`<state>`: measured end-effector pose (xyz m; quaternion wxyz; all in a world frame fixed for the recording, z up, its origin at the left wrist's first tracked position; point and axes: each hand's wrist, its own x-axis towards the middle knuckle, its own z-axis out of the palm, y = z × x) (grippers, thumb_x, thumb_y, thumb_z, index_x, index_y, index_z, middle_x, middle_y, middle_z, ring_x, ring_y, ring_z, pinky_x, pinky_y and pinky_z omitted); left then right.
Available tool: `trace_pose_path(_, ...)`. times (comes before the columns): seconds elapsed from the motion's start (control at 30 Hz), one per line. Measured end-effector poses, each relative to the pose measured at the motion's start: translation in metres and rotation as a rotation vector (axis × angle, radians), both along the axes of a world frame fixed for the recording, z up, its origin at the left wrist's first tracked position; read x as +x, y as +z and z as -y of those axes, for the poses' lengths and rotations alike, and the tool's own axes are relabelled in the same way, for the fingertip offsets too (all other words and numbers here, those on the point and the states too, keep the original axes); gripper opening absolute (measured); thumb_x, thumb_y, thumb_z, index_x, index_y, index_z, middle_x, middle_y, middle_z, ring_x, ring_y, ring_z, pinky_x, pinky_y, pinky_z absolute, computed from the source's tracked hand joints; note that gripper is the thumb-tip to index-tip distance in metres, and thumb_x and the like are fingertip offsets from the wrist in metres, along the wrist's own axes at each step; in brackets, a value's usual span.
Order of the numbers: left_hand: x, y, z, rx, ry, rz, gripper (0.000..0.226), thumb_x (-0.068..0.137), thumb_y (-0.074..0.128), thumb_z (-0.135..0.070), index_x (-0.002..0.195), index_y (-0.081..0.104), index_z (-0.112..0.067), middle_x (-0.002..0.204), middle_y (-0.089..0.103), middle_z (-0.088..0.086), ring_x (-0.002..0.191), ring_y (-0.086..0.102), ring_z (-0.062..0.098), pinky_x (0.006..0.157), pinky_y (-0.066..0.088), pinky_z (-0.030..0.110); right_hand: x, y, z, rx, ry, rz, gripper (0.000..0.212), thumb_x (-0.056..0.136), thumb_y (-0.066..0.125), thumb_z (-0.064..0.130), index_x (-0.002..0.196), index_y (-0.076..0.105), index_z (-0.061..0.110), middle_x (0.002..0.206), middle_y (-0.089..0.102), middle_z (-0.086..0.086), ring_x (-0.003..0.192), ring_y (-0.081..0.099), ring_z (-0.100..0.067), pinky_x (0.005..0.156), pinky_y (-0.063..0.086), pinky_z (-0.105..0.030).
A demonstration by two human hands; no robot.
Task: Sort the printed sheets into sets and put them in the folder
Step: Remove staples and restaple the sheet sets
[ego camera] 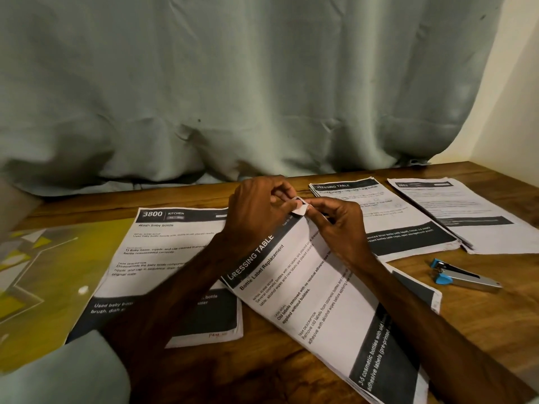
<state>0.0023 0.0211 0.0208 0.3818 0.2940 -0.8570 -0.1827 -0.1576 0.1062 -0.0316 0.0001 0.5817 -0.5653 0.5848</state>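
Observation:
A set of printed sheets headed "Dressing Table, Bottle Label Replacement" [320, 290] lies slanted across the table's middle. Its far corner [300, 209] is folded up, and my left hand [259, 208] and my right hand [338, 221] both pinch that corner. A "3800 Kitchen, Wash baby bottle" set [163, 258] lies flat to the left, partly under my left forearm. Another "Dressing Table" set [405, 228] lies further back on the right, with one more stack [466, 211] beside it. The yellow patterned folder [58, 275] lies at the left.
A blue and silver stapler [463, 275] lies on the wooden table [495, 330] right of my right forearm. A grey-green curtain [262, 83] hangs behind the table's far edge. A pale wall stands at the right.

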Motion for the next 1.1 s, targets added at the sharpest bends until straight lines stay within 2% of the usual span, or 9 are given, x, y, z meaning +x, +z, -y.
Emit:
trace_pose_path(0.13, -0.002, -0.002, 0.000, -0.137, 0.051, 0.062, 0.012, 0.085, 0.077, -0.044, 0.092, 0.073, -0.035, 0.090, 0.067, -0.007, 0.082, 0.060, 0.010, 0.072, 0.052, 0.031, 0.000, 0.000, -0.001, -0.014, -0.001, -0.016, 0.023, 0.092, 0.072, 0.012, 0.111, 0.072, 0.025, 0.099, 0.069, 0.027, 0.093, 0.066, 0.015, 0.078, 0.049, -0.005)
trace_pose_path(0.3, -0.002, -0.005, -0.005, -0.326, 0.005, 0.056, 0.009, 0.093, 0.070, -0.032, 0.094, 0.074, -0.023, 0.087, 0.048, -0.013, 0.087, 0.051, 0.010, 0.070, 0.046, 0.032, 0.000, 0.001, -0.001, -0.021, -0.008, -0.027, 0.024, 0.092, 0.072, 0.012, 0.109, 0.071, 0.028, 0.098, 0.068, 0.030, 0.092, 0.066, 0.016, 0.077, 0.050, -0.006)
trace_pose_path(0.43, -0.003, -0.012, -0.003, -0.432, 0.010, 0.031, 0.007, 0.094, 0.068, -0.025, 0.094, 0.073, -0.020, 0.090, 0.065, -0.004, 0.093, 0.059, 0.017, 0.066, 0.045, 0.033, 0.001, 0.002, -0.002, -0.021, -0.004, -0.027, 0.022, 0.092, 0.072, 0.014, 0.109, 0.070, 0.028, 0.097, 0.067, 0.032, 0.091, 0.065, 0.017, 0.075, 0.049, -0.005)
trace_pose_path(0.6, -0.005, -0.018, 0.003, -0.522, 0.005, 0.019, 0.007, 0.095, 0.068, -0.023, 0.094, 0.073, -0.018, 0.088, 0.069, 0.002, 0.089, 0.063, 0.022, 0.061, 0.038, 0.028, 0.001, 0.003, -0.003, -0.029, 0.019, -0.013, 0.022, 0.092, 0.071, 0.012, 0.109, 0.072, 0.025, 0.098, 0.068, 0.029, 0.092, 0.066, 0.015, 0.078, 0.048, -0.005)
trace_pose_path(0.73, -0.003, -0.023, 0.003, -0.567, 0.015, -0.082, 0.008, 0.091, 0.069, -0.028, 0.092, 0.073, -0.021, 0.082, 0.067, 0.001, 0.075, 0.064, 0.021, 0.053, 0.049, 0.032, 0.000, 0.002, -0.002, -0.021, 0.018, 0.001, 0.021, 0.092, 0.071, 0.012, 0.108, 0.072, 0.025, 0.098, 0.070, 0.027, 0.093, 0.067, 0.013, 0.079, 0.050, -0.007)
trace_pose_path(0.87, -0.003, -0.026, 0.005, -0.595, 0.023, -0.115, 0.008, 0.090, 0.069, -0.026, 0.093, 0.073, -0.020, 0.084, 0.066, 0.003, 0.072, 0.063, 0.021, 0.052, 0.050, 0.034, -0.001, 0.000, 0.000, -0.012, 0.009, 0.000, 0.019, 0.092, 0.072, 0.013, 0.108, 0.074, 0.023, 0.097, 0.070, 0.025, 0.091, 0.068, 0.013, 0.078, 0.050, -0.007)
trace_pose_path(0.97, -0.004, -0.024, 0.007, -0.639, -0.032, -0.071, 0.008, 0.093, 0.068, -0.024, 0.095, 0.072, -0.018, 0.090, 0.069, 0.000, 0.086, 0.063, 0.020, 0.056, 0.052, 0.035, -0.003, -0.001, 0.001, -0.012, -0.007, 0.003, 0.019, 0.092, 0.073, 0.014, 0.108, 0.074, 0.024, 0.097, 0.071, 0.024, 0.091, 0.069, 0.010, 0.077, 0.053, -0.011)
trace_pose_path(1.1, -0.004, -0.020, 0.015, -0.604, -0.119, -0.011, 0.008, 0.093, 0.069, -0.023, 0.099, 0.072, -0.018, 0.114, 0.068, -0.003, 0.110, 0.053, 0.018, 0.076, 0.051, 0.030, -0.004, -0.001, 0.001, 0.001, -0.030, 0.005, 0.022, 0.093, 0.072, 0.010, 0.107, 0.073, 0.026, 0.095, 0.070, 0.027, 0.089, 0.067, 0.012, 0.075, 0.054, -0.012)
